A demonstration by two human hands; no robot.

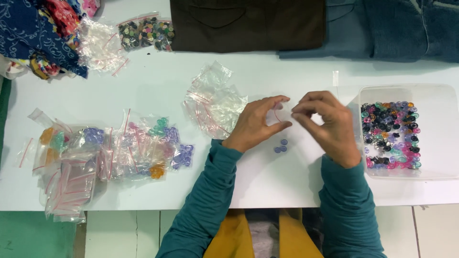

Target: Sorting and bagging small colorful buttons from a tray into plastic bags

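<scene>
My left hand [258,124] and my right hand [330,125] meet above the white table [158,91], both pinching a small clear zip bag [283,112] with a red seal line between thumb and fingers. Three small blue-purple buttons [281,146] lie on the table just below the bag, between my wrists. To the right stands a clear plastic tub [430,167] holding several mixed coloured buttons [391,134].
A loose pile of empty clear zip bags [214,101] lies left of my left hand. Filled bags of coloured buttons [114,148] spread at the left. Patterned cloth [38,33], a button bag [146,32], dark brown fabric [248,24] and blue denim [392,28] line the far edge.
</scene>
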